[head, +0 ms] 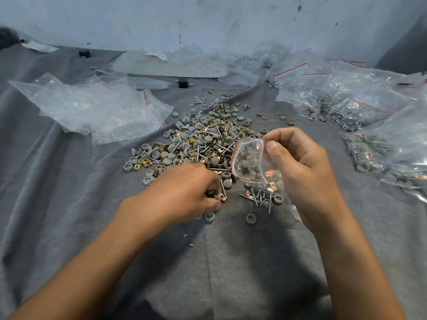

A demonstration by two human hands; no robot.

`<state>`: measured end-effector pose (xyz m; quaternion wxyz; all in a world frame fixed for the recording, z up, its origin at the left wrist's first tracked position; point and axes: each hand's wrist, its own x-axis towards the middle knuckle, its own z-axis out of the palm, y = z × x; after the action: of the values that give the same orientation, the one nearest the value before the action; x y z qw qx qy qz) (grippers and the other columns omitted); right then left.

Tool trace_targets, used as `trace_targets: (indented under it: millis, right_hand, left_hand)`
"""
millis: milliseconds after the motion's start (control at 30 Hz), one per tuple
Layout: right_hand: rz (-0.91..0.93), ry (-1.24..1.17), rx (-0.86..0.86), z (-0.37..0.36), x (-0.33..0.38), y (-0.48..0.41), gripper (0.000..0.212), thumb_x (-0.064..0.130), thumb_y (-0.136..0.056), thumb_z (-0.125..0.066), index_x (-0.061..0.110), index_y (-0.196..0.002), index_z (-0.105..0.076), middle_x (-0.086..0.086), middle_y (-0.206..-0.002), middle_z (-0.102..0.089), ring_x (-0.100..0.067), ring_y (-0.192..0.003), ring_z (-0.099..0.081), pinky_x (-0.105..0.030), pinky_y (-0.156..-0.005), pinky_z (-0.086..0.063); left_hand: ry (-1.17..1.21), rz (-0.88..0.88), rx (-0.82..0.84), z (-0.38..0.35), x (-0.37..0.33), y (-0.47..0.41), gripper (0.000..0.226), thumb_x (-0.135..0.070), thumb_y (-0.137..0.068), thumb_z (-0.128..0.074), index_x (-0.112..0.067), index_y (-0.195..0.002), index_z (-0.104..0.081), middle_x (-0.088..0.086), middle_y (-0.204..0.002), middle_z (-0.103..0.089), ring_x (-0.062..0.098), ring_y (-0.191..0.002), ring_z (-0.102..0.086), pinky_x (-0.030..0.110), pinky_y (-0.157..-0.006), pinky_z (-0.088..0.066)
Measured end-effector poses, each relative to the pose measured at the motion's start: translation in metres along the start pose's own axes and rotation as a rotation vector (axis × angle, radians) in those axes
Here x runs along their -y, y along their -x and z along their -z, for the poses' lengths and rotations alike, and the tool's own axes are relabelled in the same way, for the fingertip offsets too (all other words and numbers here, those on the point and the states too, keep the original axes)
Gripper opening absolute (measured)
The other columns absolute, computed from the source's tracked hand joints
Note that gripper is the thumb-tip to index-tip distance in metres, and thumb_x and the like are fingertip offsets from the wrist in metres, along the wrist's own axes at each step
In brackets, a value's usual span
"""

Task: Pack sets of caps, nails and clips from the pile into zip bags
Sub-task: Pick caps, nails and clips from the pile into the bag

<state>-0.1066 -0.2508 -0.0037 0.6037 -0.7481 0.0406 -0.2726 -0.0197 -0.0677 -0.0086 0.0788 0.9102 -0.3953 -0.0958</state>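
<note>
A pile [196, 139] of grey caps, silver nails and brass clips lies on grey cloth in the middle. My right hand [300, 162] pinches the red-striped rim of a small clear zip bag [250, 161], held open above the pile's near right edge; caps, nails and clips show inside it. My left hand [184, 192] rests on the pile's near edge, its fingers curled around small parts, with a brass clip [221, 197] showing at the fingertips. A small heap of nails and caps [263, 197] lies under the bag.
Empty zip bags [92, 107] lie heaped at the left. Filled bags [346, 98] are stacked at the right, more of them [379, 153] near the right edge. Loose caps [250, 218] sit on the grey cloth [69, 204] near me. A wall [208, 19] stands behind.
</note>
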Motion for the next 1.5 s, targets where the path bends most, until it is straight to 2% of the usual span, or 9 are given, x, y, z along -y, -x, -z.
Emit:
trace_targets:
  millis: [433,600,733,933,1100,1267,1333,1433,1500]
  right_hand:
    - [-0.013,0.005,0.0,0.0,0.002,0.0,0.016,0.004,-0.101,-0.058,0.015,-0.098,-0.069,0.009,-0.084,-0.067,-0.005,-0.082,-0.06,-0.023,-0.079,-0.051]
    - [-0.011,0.01,0.006,0.001,0.001,0.0,0.015,0.005,-0.101,-0.058,0.015,-0.099,-0.069,0.011,-0.084,-0.068,-0.004,-0.082,-0.061,-0.021,-0.078,-0.052]
    - [-0.01,0.01,0.017,0.001,0.0,0.001,0.017,0.006,-0.102,-0.058,0.018,-0.098,-0.069,0.011,-0.084,-0.068,-0.004,-0.082,-0.062,-0.022,-0.078,-0.053]
    - [-0.01,0.002,0.039,-0.002,-0.002,0.001,0.019,0.007,-0.102,-0.059,0.021,-0.096,-0.069,0.011,-0.083,-0.068,-0.004,-0.081,-0.062,-0.019,-0.075,-0.052]
    - [-0.009,0.014,0.05,-0.001,-0.001,0.002,0.018,0.008,-0.102,-0.059,0.022,-0.098,-0.069,0.01,-0.085,-0.069,-0.005,-0.082,-0.063,-0.02,-0.076,-0.053]
    - [-0.014,0.006,0.044,-0.001,0.0,0.001,0.016,0.007,-0.102,-0.058,0.019,-0.099,-0.069,0.01,-0.084,-0.069,-0.005,-0.082,-0.063,-0.02,-0.076,-0.053]
    - [-0.017,0.006,0.05,-0.001,0.0,0.001,0.016,0.007,-0.102,-0.058,0.019,-0.099,-0.068,0.01,-0.084,-0.069,-0.005,-0.082,-0.063,-0.021,-0.076,-0.053]
    - [-0.016,0.017,0.061,0.0,0.0,0.002,0.016,0.008,-0.102,-0.058,0.02,-0.099,-0.068,0.01,-0.085,-0.069,-0.006,-0.083,-0.063,-0.023,-0.077,-0.054]
    - [-0.01,0.025,0.065,0.0,0.0,0.002,0.016,0.008,-0.102,-0.058,0.02,-0.099,-0.068,0.009,-0.085,-0.068,-0.006,-0.082,-0.062,-0.023,-0.077,-0.054]
  left_hand:
    - [0.079,-0.047,-0.116,-0.002,0.006,-0.003,0.018,-0.049,-0.091,-0.065,-0.034,-0.1,-0.066,-0.014,-0.097,-0.065,0.013,-0.094,-0.061,0.036,-0.081,-0.052]
    - [0.269,-0.056,-0.211,0.01,0.011,0.0,0.012,-0.044,-0.087,-0.065,-0.033,-0.086,-0.066,-0.02,-0.076,-0.063,-0.001,-0.069,-0.055,0.027,-0.061,-0.04]
    - [0.51,-0.051,-0.354,0.015,0.008,0.001,0.013,-0.043,-0.075,-0.061,-0.03,-0.073,-0.066,-0.018,-0.067,-0.064,0.002,-0.057,-0.054,0.025,-0.057,-0.043]
    - [0.715,-0.143,-0.4,0.014,-0.001,0.0,0.009,-0.023,-0.092,-0.069,-0.025,-0.083,-0.07,-0.018,-0.061,-0.059,0.0,-0.051,-0.046,0.012,-0.051,-0.034]
    - [0.669,-0.181,-0.372,0.01,-0.006,0.0,0.006,-0.027,-0.094,-0.068,-0.027,-0.095,-0.075,-0.019,-0.065,-0.061,-0.001,-0.055,-0.049,0.012,-0.055,-0.035]
    - [0.651,-0.177,-0.363,0.012,-0.005,0.001,0.019,-0.023,-0.099,-0.061,-0.026,-0.113,-0.074,-0.016,-0.09,-0.071,-0.004,-0.079,-0.062,0.022,-0.073,-0.048]
    - [0.678,-0.166,-0.369,0.013,-0.006,0.001,0.017,-0.026,-0.097,-0.064,-0.027,-0.111,-0.075,-0.015,-0.091,-0.073,-0.002,-0.081,-0.065,0.026,-0.075,-0.051]
    - [0.756,-0.154,-0.398,0.012,-0.007,0.001,0.009,-0.03,-0.089,-0.074,-0.027,-0.097,-0.077,-0.017,-0.077,-0.072,-0.005,-0.063,-0.059,0.014,-0.06,-0.043]
    - [0.807,-0.152,-0.397,0.011,-0.008,0.001,0.008,-0.034,-0.084,-0.078,-0.027,-0.089,-0.076,-0.011,-0.074,-0.072,-0.003,-0.06,-0.056,0.017,-0.056,-0.043]
